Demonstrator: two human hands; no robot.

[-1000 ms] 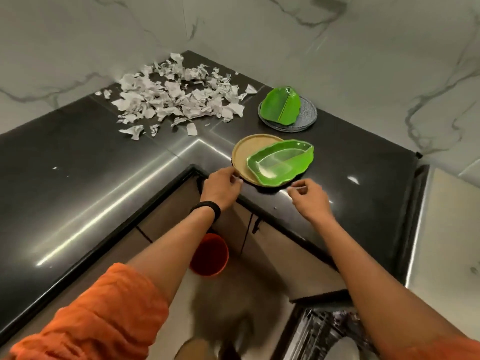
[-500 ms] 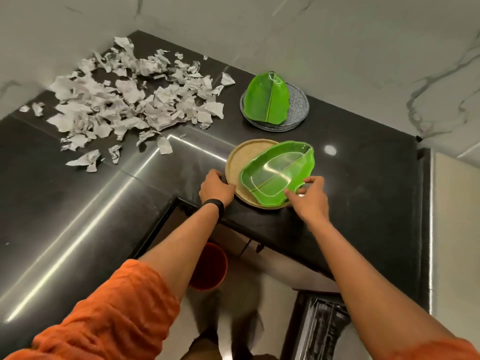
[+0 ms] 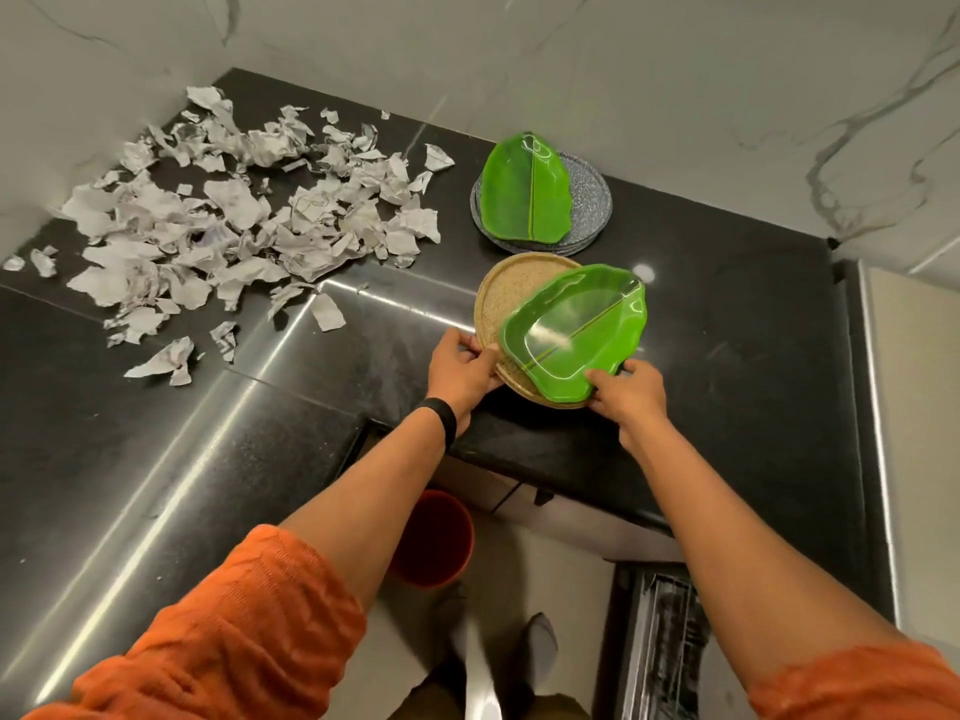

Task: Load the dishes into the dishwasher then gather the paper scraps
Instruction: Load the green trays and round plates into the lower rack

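Note:
A green leaf-shaped dish (image 3: 571, 332) lies on a round tan plate (image 3: 511, 291) near the front edge of the black counter (image 3: 727, 356). My left hand (image 3: 462, 368) grips the tan plate's left rim. My right hand (image 3: 628, 389) pinches the near rim of the green dish. Farther back, a second green leaf dish (image 3: 524, 197) rests on a grey speckled plate (image 3: 592, 194). A heap of torn paper scraps (image 3: 234, 236) covers the counter's back left corner. The open dishwasher (image 3: 660, 641) shows at the bottom right, below the counter.
An orange bucket (image 3: 434, 537) stands on the floor under the counter's inner corner. Marble walls (image 3: 623, 70) close off the back. A pale surface (image 3: 914, 433) borders the counter on the right.
Both hands have closed in on the stack: the left one now grips the tan plate's rim and the right one has taken the green dish's near edge. The camera has moved closer.

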